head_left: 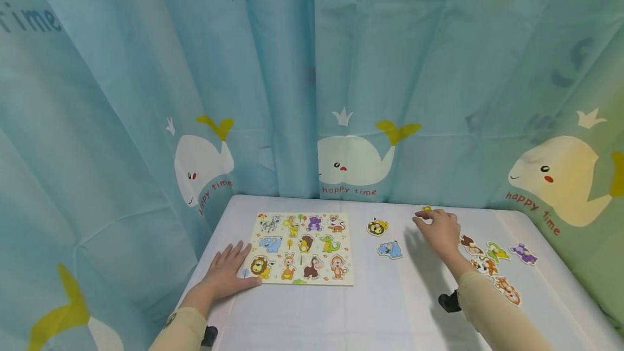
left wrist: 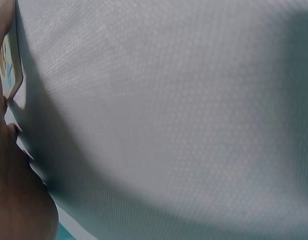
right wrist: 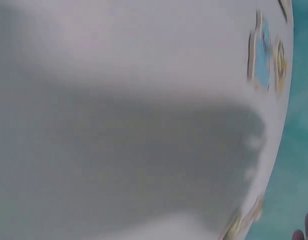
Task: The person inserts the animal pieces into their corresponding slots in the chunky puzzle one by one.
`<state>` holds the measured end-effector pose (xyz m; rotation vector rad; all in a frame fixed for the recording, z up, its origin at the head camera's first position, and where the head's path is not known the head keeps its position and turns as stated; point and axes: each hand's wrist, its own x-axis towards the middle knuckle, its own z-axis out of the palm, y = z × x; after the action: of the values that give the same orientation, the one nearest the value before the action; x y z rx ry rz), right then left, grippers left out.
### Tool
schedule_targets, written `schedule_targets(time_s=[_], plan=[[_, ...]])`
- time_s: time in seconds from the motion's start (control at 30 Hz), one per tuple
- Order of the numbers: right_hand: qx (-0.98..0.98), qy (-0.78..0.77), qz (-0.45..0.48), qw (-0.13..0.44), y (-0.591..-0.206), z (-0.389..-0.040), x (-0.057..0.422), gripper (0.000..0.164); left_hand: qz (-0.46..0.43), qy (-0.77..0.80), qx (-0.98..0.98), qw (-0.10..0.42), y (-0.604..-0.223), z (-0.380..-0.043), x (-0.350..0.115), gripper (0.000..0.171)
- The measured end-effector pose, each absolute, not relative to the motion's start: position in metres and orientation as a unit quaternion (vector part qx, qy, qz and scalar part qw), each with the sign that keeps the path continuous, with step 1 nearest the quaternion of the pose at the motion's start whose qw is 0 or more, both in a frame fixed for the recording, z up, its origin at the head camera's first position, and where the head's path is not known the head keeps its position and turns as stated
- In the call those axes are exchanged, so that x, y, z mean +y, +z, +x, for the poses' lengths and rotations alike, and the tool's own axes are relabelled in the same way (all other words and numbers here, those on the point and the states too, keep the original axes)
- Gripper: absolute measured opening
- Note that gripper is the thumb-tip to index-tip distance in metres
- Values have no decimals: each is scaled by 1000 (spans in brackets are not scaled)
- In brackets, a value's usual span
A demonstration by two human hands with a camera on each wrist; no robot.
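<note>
A flat white puzzle board [head_left: 300, 275] printed with coloured animals lies on the table. My left hand [head_left: 226, 271] rests with spread fingers along its left edge, the thumb at the near left corner. In the left wrist view that hand [left wrist: 18, 195] shows beside the board's edge [left wrist: 14, 55]. Raised over the table to the right of the board, my right hand [head_left: 440, 232] has loosely bent fingers, and no piece shows between them. A small yellow piece [head_left: 427, 208] peeks out just behind its fingers. Left of this hand lie a lion piece [head_left: 377, 226] and a blue animal piece [head_left: 390, 249].
Right of my right forearm lie a brown piece [head_left: 470, 245], a green piece [head_left: 497, 251], a purple piece [head_left: 524, 253], a tiger-like piece [head_left: 484, 265] and an orange-brown piece [head_left: 507, 290]. A blue whale-print curtain [head_left: 292, 96] hangs behind the white-covered table [head_left: 312, 318].
</note>
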<state>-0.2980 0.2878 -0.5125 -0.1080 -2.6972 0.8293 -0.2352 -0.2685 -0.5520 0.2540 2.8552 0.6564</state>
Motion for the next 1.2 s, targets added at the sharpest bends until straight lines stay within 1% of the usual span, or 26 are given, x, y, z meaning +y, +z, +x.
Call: schedule_targets(time_s=[0.17,0.3,0.43,0.63,0.93,1.2], plan=[[-945,282,-81,143,-513,-289,321,35,83,211,967,114,-540,-233,-265,112],[-944,281,-132,112,-515,-282,346,38,81,210,967,118,-537,-233,-265,111],[-940,280,-171,94,-518,-273,372,41,84,216,966,110,-542,-234,-267,112],[-940,262,-199,84,-523,-257,407,41,86,222,966,97,-554,-237,-272,114],[-932,260,-245,61,-528,-236,441,46,86,228,965,93,-557,-238,-271,116],[-909,252,-331,42,-531,-220,456,44,83,225,966,101,-559,-239,-270,116]])
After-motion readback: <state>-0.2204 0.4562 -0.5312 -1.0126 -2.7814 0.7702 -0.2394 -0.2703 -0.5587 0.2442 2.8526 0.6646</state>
